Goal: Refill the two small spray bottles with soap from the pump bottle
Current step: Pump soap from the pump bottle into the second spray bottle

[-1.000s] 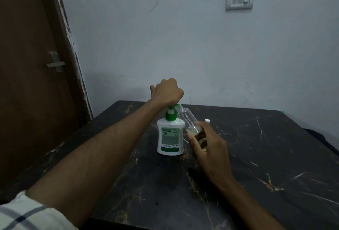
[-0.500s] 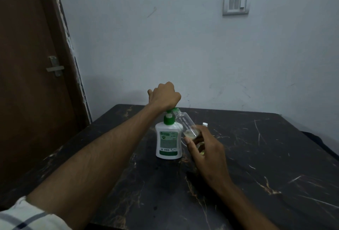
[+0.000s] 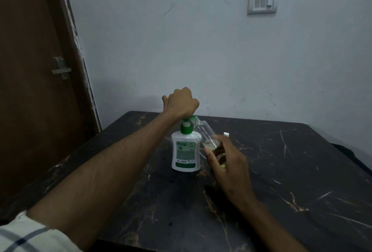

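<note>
A white pump bottle [image 3: 185, 152] with a green collar and label stands on the dark marble table [image 3: 281, 171]. My left hand [image 3: 182, 103] sits curled on top of its green pump head, hiding most of it. My right hand [image 3: 225, 163] grips a small clear bottle [image 3: 205, 135], tilted with its open neck up under the pump spout. A little pale soap lies at the clear bottle's low end. Just behind my right hand a small white cap or spray top [image 3: 225, 134] pokes up; the rest of it is hidden.
The table stands against a pale wall with a switch plate [image 3: 262, 1]. A brown door [image 3: 30, 70] with a metal latch is at the left, close to the table's left edge. Something dark [image 3: 350, 153] lies past the table's right edge.
Both hands keep their hold. The left hand has risen slightly on the pump head, and the view has shifted a little.
</note>
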`<act>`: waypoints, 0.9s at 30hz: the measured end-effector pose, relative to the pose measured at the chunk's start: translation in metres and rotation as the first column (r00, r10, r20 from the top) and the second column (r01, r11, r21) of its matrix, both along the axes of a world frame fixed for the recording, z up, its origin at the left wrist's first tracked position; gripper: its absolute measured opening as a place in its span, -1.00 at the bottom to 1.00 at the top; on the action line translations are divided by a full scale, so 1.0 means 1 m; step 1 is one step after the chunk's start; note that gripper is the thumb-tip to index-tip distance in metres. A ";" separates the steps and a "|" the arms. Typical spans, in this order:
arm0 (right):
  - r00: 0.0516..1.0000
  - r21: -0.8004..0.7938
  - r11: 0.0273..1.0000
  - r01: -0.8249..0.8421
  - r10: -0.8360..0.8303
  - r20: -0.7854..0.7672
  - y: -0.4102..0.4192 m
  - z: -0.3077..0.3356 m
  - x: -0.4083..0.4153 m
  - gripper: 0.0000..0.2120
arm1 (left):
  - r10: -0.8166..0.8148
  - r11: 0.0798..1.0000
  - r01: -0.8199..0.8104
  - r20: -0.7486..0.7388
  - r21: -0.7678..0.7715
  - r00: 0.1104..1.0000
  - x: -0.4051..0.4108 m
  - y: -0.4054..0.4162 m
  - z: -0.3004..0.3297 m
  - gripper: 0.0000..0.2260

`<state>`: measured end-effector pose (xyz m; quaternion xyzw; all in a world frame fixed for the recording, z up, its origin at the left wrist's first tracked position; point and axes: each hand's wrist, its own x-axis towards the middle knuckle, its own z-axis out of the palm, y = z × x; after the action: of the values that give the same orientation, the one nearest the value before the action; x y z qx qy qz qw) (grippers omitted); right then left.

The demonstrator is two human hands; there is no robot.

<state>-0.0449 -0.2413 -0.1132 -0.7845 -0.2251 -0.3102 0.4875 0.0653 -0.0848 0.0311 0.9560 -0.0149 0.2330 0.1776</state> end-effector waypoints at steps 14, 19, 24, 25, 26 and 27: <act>1.000 0.002 1.000 0.000 0.000 0.022 0.000 0.000 0.000 -0.77 | 0.011 0.999 -0.012 0.015 0.038 1.000 -0.011 -0.005 0.007 -0.78; 1.000 0.007 1.000 -0.005 0.005 0.030 -0.001 0.000 0.000 -0.79 | 0.017 0.999 -0.018 0.023 0.029 1.000 -0.011 -0.005 0.008 -0.75; 0.999 -0.007 1.000 0.008 -0.008 0.040 -0.001 0.000 0.001 -0.79 | 0.014 1.000 -0.014 0.023 0.013 1.000 -0.007 -0.002 0.002 -0.75; 0.999 -0.005 1.000 0.008 -0.008 0.036 -0.001 0.000 0.000 -0.79 | 0.013 1.000 -0.014 0.022 0.011 1.000 -0.007 -0.002 0.002 -0.75; 0.999 -0.002 1.000 0.009 -0.009 0.034 -0.001 0.000 0.000 -0.79 | 0.012 1.000 -0.012 0.026 0.011 1.000 -0.006 -0.002 0.002 -0.75; 0.999 0.000 1.000 0.008 -0.008 0.034 -0.001 0.001 -0.001 -0.79 | 0.014 1.000 -0.014 0.030 0.011 0.999 -0.006 -0.002 0.003 -0.76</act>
<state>-0.0455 -0.2421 -0.1127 -0.7799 -0.2305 -0.3255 0.4824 0.0594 -0.0866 0.0339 0.9535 -0.0122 0.2485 0.1703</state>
